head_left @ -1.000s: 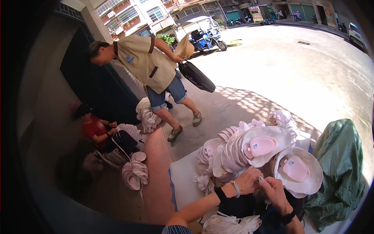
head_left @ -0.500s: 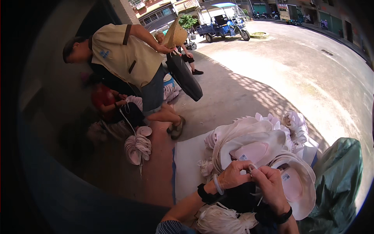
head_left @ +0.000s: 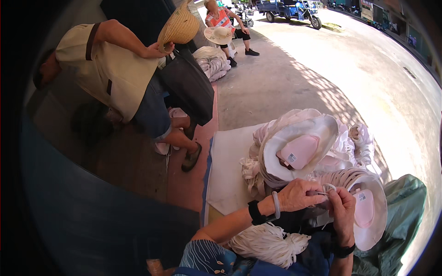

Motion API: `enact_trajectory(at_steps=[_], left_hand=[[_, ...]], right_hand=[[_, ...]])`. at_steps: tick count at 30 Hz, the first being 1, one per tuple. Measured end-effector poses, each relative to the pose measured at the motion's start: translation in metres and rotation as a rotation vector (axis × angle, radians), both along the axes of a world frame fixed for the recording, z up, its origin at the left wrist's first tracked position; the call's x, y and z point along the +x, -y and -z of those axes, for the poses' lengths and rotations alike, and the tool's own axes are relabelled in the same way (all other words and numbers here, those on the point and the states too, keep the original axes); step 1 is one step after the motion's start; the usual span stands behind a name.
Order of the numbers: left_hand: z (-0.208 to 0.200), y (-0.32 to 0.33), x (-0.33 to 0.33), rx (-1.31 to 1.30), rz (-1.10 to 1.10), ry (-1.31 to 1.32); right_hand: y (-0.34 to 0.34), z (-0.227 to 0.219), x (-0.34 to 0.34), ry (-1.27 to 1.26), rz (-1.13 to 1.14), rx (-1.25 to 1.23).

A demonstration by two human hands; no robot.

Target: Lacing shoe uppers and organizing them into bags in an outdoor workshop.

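Note:
My left hand (head_left: 297, 195) and my right hand (head_left: 341, 207) are close together, fingers closed on a thin white cord (head_left: 328, 187) that forms a small loop between them. Just beyond the right hand lies a nested stack of white shoe-like pieces (head_left: 374, 198) with a pink, labelled insole (head_left: 364, 209) facing up. Behind the left hand a second, larger stack (head_left: 317, 131) shows another pink insole (head_left: 300, 152). Below my forearms, a thick bundle of white strips (head_left: 271, 244) rests by my lap. Whether the cord joins either stack is hidden by the fingers.
A pale sheet-covered surface (head_left: 230, 147) carries the stacks; green plastic sheeting (head_left: 400, 216) hangs at right. To the left, a person in a beige shirt (head_left: 110, 69) holds a straw hat (head_left: 181, 26) and black bag (head_left: 189, 85). Another person (head_left: 225, 23) sits farther off.
The view has shifted. The person in beige has come farther left and nearer, hiding the seated person in red. My hands still hold the cord, with its loop now showing more clearly.

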State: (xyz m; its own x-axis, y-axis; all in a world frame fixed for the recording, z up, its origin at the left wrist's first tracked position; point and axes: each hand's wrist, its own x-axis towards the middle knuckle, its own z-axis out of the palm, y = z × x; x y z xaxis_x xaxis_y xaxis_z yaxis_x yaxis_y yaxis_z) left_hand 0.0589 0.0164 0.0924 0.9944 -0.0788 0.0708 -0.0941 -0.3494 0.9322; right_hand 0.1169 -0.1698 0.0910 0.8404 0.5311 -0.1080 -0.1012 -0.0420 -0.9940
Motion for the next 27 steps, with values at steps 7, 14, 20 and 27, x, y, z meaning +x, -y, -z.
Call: enact_trajectory(at_steps=[7, 14, 20, 27], left_hand=[[0.014, 0.024, 0.021, -0.083, -0.005, -0.047], [0.016, 0.022, 0.029, -0.339, 0.073, -0.125], [0.013, 0.048, 0.036, -0.181, 0.048, -0.152], [0.015, 0.065, 0.041, -0.094, 0.007, -0.041]], right_hand=[[0.010, -0.004, 0.003, 0.010, 0.212, 0.024], [0.015, 0.008, 0.022, -0.224, 0.245, 0.307], [0.031, 0.005, 0.017, -0.067, 0.312, 0.150], [0.027, 0.004, 0.010, 0.262, 0.326, 0.020]])
